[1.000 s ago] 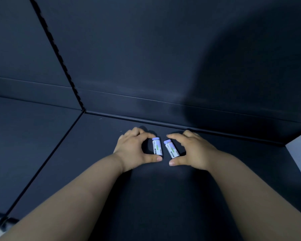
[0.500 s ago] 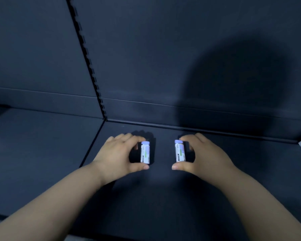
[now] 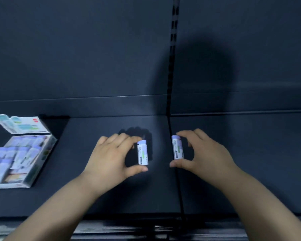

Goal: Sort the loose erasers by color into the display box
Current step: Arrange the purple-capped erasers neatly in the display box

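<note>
1. Broadly, the dark shelf (image 3: pixel 111 197) has open surface between the hands and the display box (image 3: pixel 42 164), and more off to the right of the right hand (image 3: pixel 203 157).
2. Its front edge runs just below the forearms. At the back it meets a dark back panel (image 3: pixel 94 58).
3. A slotted upright (image 3: pixel 172 49) runs down that panel, and a seam (image 3: pixel 178 188) carries on across the shelf, passing between the two hands.
4. The display box sits at the far left edge of the view, well apart from the left hand (image 3: pixel 109 159), with its printed lid flap (image 3: pixel 24 125) folded back behind it.
5. Rows of boxed erasers (image 3: pixel 12 157) lie inside it. They are blurred, white with pale purple ends.
6. The left hand pinches the left eraser (image 3: pixel 143 153) lengthwise, forefinger at the top end and thumb at the bottom.
7. The right hand pinches the right eraser (image 3: pixel 177 147) the same way, close to the seam.
8. Both erasers stand roughly upright, apart from each other. Each has a white sleeve with a green mark and a pale purple end on top, and the print is unreadable.
</note>
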The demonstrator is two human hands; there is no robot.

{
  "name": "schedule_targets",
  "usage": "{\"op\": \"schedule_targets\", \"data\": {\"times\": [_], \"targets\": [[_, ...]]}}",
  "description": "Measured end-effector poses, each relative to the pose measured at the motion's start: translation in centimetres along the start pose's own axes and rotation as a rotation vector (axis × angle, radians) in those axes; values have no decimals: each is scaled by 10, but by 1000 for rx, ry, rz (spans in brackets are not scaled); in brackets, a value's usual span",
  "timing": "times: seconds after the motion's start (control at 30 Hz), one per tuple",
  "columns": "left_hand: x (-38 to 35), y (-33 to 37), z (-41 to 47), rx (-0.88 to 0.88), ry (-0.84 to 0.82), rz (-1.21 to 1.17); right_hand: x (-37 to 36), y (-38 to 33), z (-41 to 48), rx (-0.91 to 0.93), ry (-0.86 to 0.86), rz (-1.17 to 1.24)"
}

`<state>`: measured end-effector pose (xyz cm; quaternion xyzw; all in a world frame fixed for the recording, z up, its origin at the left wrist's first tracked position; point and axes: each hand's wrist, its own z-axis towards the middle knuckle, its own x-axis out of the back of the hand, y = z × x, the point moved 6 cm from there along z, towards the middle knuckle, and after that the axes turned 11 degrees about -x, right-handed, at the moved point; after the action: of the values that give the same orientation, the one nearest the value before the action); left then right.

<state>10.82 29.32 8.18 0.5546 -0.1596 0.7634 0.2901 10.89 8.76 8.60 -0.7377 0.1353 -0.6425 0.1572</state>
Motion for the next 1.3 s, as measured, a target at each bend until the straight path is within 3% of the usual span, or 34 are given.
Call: {"op": "schedule_targets", "data": {"times": [0.23, 0.47, 0.67, 1.0, 1.3], "targets": [[13, -31, -28, -9, 62, 82, -30, -47, 10, 64, -21, 6], [12, -45, -53, 135, 44, 108, -71, -82, 9, 80, -126, 72], [34, -86, -105, 257, 139, 79, -97, -123, -7, 61, -151, 93], [86, -213, -163, 127, 85, 67, -143, -264, 8, 3, -68, 120], [73, -250, -202, -19, -11, 42, -181, -327, 5, -78, -55, 136]]}}
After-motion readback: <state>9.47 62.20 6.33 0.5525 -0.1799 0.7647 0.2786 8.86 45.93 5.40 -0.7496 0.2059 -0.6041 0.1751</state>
